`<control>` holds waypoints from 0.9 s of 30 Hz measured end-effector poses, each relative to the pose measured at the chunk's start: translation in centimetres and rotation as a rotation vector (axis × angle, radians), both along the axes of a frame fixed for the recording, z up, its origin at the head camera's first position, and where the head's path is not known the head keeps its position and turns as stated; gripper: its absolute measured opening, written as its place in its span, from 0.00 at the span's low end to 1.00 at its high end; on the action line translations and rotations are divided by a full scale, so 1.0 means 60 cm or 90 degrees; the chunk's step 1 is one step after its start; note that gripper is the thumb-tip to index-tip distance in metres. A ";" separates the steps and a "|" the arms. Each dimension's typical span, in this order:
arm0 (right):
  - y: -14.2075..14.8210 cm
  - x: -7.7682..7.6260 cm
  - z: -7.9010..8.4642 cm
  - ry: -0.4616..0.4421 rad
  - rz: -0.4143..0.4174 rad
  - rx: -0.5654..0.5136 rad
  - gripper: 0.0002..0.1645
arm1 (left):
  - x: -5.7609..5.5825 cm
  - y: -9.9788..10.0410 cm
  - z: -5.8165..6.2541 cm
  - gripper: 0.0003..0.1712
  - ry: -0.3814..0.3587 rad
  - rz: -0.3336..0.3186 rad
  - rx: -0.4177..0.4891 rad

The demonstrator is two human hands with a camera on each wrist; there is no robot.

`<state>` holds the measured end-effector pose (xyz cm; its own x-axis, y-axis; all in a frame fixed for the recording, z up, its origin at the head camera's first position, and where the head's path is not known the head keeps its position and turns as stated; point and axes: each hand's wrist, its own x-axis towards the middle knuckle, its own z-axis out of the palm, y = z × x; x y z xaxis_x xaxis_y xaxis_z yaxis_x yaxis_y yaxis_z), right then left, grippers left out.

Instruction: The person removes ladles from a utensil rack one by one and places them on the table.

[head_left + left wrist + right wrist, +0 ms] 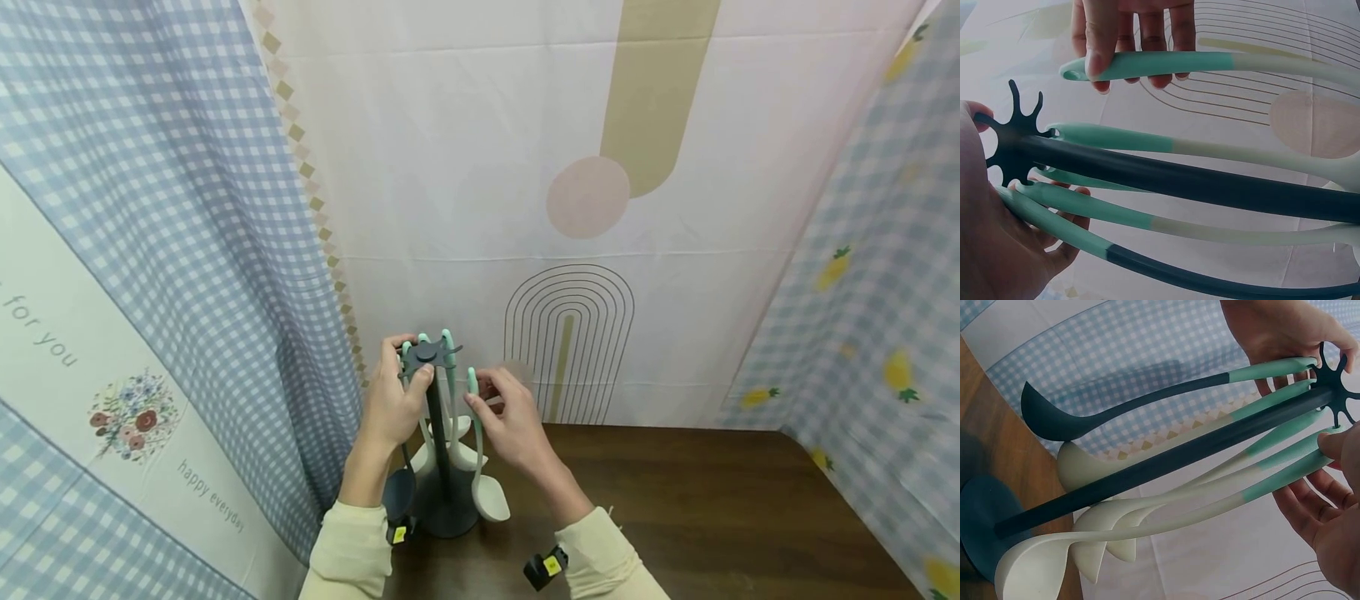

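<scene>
A dark utensil stand with a round base and a hooked top rack stands upright on the table. My left hand grips the rack at its top, fingers behind the hanging handles. My right hand pinches the green handle end of a cream ladle, held beside the stand's right side. In the left wrist view that handle is apart from the hooks. A dark ladle hangs at the left, and several cream utensils with green handle ends hang around the pole.
The brown wooden table extends to the right of the stand. Behind it hangs a pale printed cloth. Blue checked curtains close off the left, and a checked cloth with pineapples covers the right side.
</scene>
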<state>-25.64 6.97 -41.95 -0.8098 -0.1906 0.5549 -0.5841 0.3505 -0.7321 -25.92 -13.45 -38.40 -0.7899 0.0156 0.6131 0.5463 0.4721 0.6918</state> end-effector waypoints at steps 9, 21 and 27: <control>0.005 0.001 -0.003 0.002 0.002 -0.003 0.13 | 0.000 0.001 0.000 0.36 0.004 0.007 0.001; 0.016 0.005 -0.010 -0.002 0.011 0.006 0.15 | -0.001 -0.003 -0.001 0.36 0.015 0.014 -0.005; 0.026 0.003 -0.013 -0.002 0.003 0.008 0.15 | 0.000 0.000 0.003 0.37 -0.006 0.019 -0.014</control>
<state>-25.44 8.53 -42.76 -0.8108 -0.2018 0.5495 -0.5833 0.3574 -0.7294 -25.94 -13.45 -38.23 -0.7956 0.0053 0.6057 0.5257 0.5030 0.6861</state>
